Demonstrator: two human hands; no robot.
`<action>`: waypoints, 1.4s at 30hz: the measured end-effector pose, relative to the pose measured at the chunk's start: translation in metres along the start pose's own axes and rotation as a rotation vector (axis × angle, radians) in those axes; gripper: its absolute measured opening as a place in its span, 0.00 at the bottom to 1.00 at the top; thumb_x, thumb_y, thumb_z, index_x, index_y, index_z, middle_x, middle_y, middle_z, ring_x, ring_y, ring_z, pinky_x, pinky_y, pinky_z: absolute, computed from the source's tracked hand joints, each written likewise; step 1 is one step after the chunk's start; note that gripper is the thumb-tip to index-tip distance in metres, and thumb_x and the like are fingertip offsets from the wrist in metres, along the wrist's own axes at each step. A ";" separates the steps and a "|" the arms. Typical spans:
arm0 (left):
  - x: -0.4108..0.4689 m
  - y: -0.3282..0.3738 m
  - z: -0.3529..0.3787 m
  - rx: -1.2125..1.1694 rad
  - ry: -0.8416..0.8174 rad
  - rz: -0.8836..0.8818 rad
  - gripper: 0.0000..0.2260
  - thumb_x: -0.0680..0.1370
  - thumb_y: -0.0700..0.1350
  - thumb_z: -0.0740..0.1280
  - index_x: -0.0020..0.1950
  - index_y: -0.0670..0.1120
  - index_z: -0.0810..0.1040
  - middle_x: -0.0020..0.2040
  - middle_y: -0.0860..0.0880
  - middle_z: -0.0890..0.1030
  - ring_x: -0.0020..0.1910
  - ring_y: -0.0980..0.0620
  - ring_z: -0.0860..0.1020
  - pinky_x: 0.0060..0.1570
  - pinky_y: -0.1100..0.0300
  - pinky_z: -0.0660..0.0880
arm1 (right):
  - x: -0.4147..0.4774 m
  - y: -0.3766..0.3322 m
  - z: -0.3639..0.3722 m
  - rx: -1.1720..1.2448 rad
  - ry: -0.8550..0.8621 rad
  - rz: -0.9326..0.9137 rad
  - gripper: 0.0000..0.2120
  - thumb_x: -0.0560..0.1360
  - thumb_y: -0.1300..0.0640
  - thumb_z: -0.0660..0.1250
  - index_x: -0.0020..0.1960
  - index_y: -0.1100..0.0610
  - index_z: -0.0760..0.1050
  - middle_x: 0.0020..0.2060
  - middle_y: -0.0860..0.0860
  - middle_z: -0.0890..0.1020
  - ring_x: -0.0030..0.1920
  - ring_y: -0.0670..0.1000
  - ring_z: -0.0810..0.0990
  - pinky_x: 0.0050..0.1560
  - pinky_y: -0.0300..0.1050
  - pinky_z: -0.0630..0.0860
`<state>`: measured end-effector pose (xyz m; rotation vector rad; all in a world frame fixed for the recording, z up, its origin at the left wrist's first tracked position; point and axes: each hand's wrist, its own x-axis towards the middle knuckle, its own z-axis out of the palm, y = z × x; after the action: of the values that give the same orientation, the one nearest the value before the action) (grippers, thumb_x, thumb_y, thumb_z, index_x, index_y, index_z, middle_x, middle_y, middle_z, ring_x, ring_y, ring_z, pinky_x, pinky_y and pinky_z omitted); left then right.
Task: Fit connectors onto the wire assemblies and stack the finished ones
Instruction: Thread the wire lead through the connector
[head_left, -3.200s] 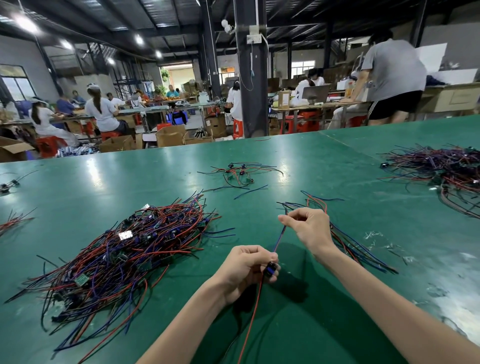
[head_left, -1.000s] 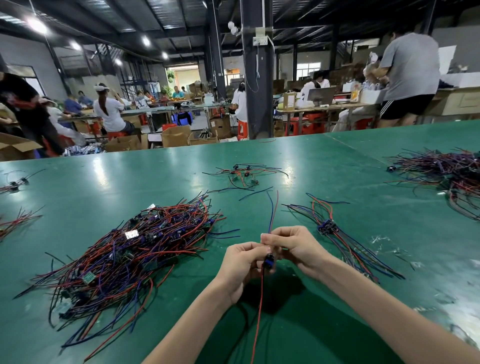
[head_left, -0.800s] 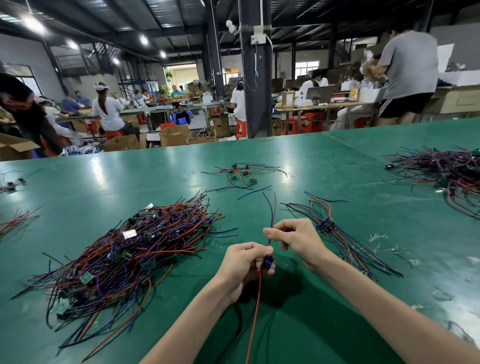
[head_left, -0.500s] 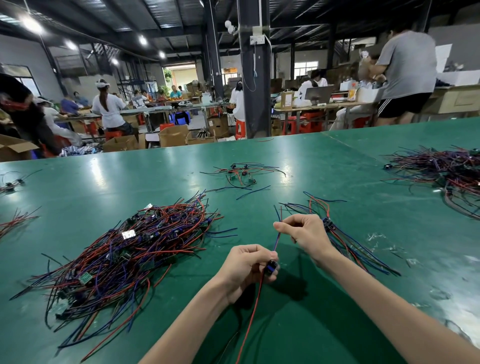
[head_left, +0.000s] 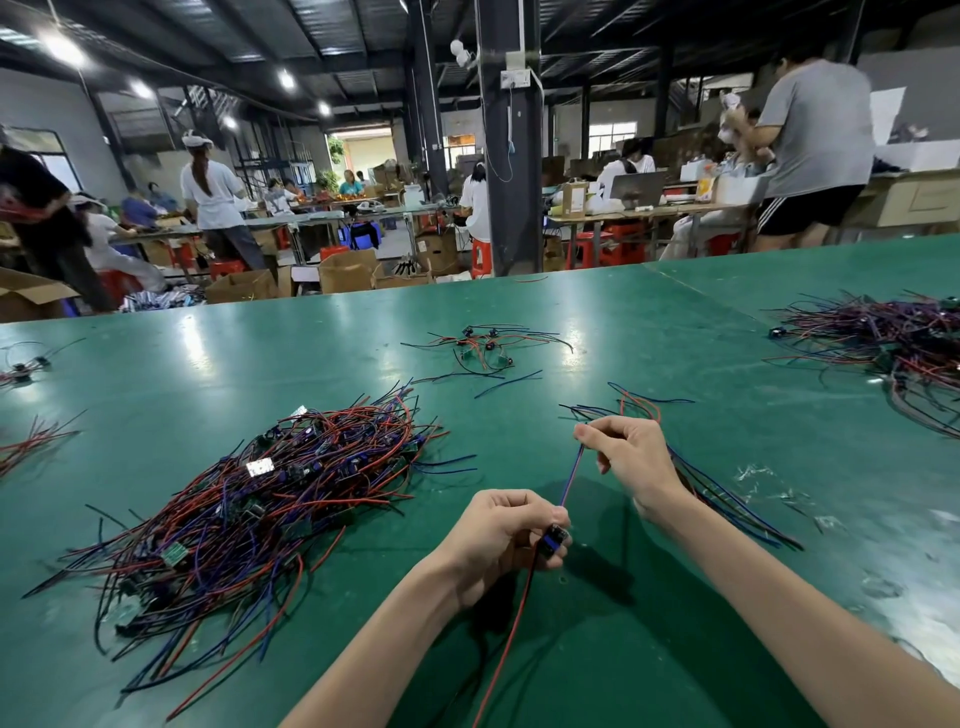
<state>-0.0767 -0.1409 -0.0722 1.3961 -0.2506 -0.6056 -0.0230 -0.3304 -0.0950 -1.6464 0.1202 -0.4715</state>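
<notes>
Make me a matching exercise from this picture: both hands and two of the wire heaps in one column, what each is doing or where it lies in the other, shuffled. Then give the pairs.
Column one
1. left hand
2. right hand
3. large wire heap
4. far wire heap

Column two
a. lies on the table, left of both hands
b. pinches the wire stretched up from the connector
c. lies at the right edge of the view
d. grips the small dark connector

Pairs: 1-d, 2-b, 3-a, 4-c
</notes>
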 end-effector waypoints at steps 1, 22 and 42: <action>0.000 0.000 0.000 0.001 -0.002 0.000 0.14 0.75 0.34 0.66 0.30 0.43 0.78 0.30 0.44 0.78 0.27 0.52 0.77 0.28 0.63 0.75 | 0.000 0.000 0.000 0.024 -0.003 0.013 0.09 0.72 0.62 0.72 0.34 0.61 0.79 0.24 0.52 0.73 0.22 0.47 0.67 0.26 0.38 0.67; -0.006 0.005 0.001 0.051 -0.039 -0.017 0.14 0.76 0.33 0.65 0.31 0.43 0.80 0.30 0.43 0.78 0.27 0.51 0.77 0.28 0.63 0.74 | 0.000 -0.007 0.000 0.263 -0.068 0.164 0.09 0.74 0.68 0.66 0.37 0.65 0.81 0.27 0.53 0.80 0.21 0.46 0.70 0.24 0.36 0.70; -0.007 0.006 0.000 0.071 -0.045 -0.021 0.13 0.75 0.32 0.65 0.32 0.42 0.79 0.30 0.43 0.78 0.27 0.51 0.77 0.27 0.63 0.75 | 0.000 -0.009 -0.002 0.270 -0.023 0.203 0.06 0.71 0.66 0.71 0.36 0.66 0.79 0.30 0.55 0.77 0.22 0.43 0.67 0.25 0.34 0.69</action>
<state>-0.0807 -0.1369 -0.0655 1.4559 -0.2964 -0.6516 -0.0254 -0.3306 -0.0858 -1.3578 0.1957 -0.2992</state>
